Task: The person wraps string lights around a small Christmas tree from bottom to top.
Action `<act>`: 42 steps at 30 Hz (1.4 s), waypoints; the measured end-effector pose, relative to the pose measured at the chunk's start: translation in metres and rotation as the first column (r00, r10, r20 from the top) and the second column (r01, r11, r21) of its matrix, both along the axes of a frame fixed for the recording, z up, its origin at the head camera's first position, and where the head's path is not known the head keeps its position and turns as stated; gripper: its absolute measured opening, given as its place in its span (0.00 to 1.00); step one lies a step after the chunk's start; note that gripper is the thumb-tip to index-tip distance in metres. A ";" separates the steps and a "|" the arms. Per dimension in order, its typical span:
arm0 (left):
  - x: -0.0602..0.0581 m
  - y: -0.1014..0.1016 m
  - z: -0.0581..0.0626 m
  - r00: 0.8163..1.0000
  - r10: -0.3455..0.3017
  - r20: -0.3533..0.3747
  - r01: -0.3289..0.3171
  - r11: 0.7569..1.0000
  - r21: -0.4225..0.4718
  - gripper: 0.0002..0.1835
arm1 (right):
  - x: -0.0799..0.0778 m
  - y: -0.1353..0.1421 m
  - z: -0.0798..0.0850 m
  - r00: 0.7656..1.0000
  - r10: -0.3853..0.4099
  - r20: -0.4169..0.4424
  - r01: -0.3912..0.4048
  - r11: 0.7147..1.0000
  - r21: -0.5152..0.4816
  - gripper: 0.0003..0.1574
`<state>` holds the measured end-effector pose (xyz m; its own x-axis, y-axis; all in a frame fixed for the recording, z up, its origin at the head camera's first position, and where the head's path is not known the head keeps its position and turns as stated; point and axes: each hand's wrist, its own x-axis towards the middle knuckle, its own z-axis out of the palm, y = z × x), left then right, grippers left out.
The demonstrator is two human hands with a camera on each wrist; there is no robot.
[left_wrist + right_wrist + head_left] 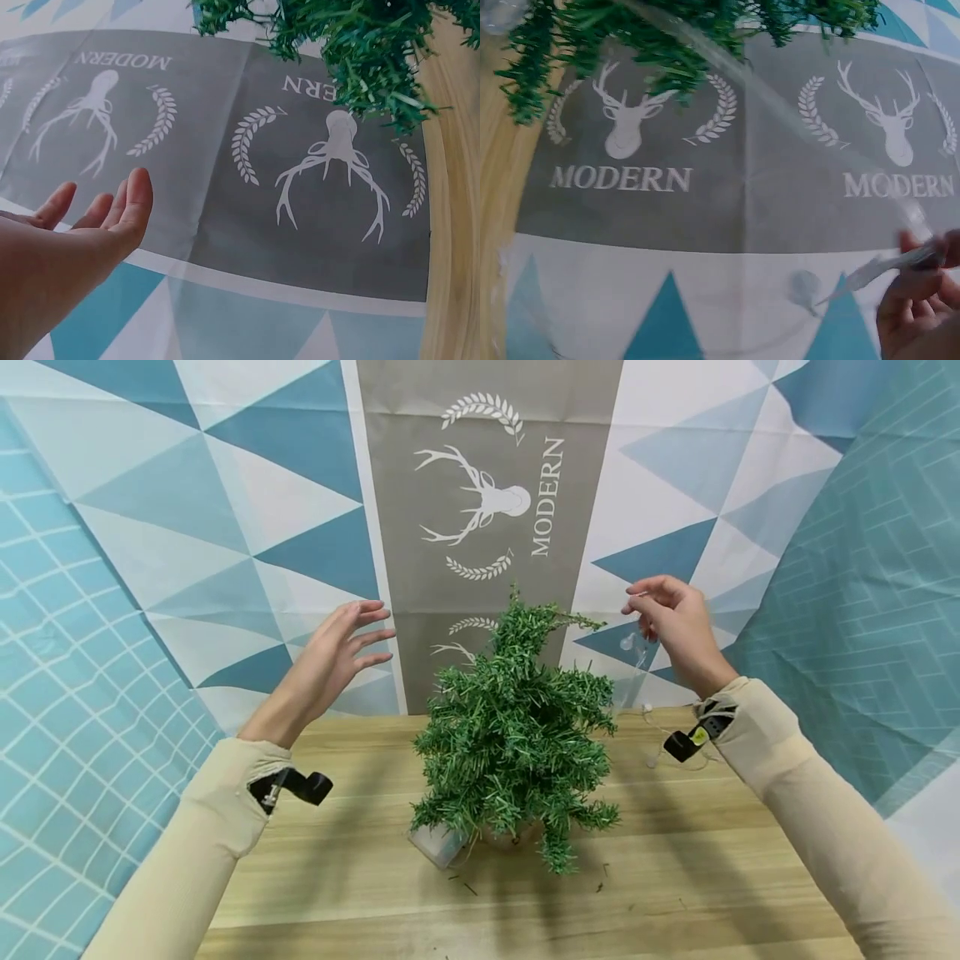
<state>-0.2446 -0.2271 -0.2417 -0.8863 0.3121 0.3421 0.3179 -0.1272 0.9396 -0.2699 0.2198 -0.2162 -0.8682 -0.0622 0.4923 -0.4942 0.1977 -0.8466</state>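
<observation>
A small artificial Christmas tree [517,735] stands upright on the wooden table, its base [510,837] mostly hidden by branches. My right hand [675,622] is raised to the right of the treetop and pinches a string of lights between thumb and fingers. A clear bulb [627,643] on the string hangs below that hand; the right wrist view shows the blurred clear bulb [804,289] and strand. To the tree's left, my left hand [330,660] is held in the air with its fingers spread, touching nothing.
A pale flat box [437,845] with a thin wire lies by the tree's base. More of the light string's wire and small bulbs [651,762] lie on the table [337,877] at right. Dark bits [469,888] are scattered in front. A patterned cloth [480,443] hangs behind.
</observation>
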 end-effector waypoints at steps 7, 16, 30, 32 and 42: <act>-0.023 0.013 0.013 0.998 -0.043 0.035 0.045 0.998 -0.038 0.33 | -0.008 -0.016 0.029 0.985 0.103 0.140 -0.140 0.949 0.283 0.21; -0.043 0.046 0.027 0.992 -0.117 0.054 0.121 0.988 -0.092 0.33 | -0.030 -0.033 0.047 0.920 0.285 0.268 -0.373 0.846 0.381 0.28; -0.063 0.108 0.026 0.947 -0.282 0.152 0.316 0.903 -0.292 0.27 | -0.039 -0.073 0.031 0.759 0.576 0.304 -0.644 0.733 0.220 0.46; -0.063 0.114 0.023 0.959 -0.255 0.122 0.282 0.878 -0.387 0.23 | -0.038 -0.074 0.029 0.760 0.572 0.310 -0.640 0.742 0.199 0.49; -0.073 0.107 0.006 0.840 -0.008 -0.543 -0.446 0.562 -0.697 0.06 | -0.036 -0.061 0.005 0.928 0.326 0.179 -0.371 0.832 0.412 0.15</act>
<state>-0.3172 -0.1196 -0.2356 -0.7769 0.4652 0.4244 0.6155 0.7030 0.3562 -0.3057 0.1583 -0.2116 -0.7903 -0.5556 0.2582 -0.5195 0.3842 -0.7632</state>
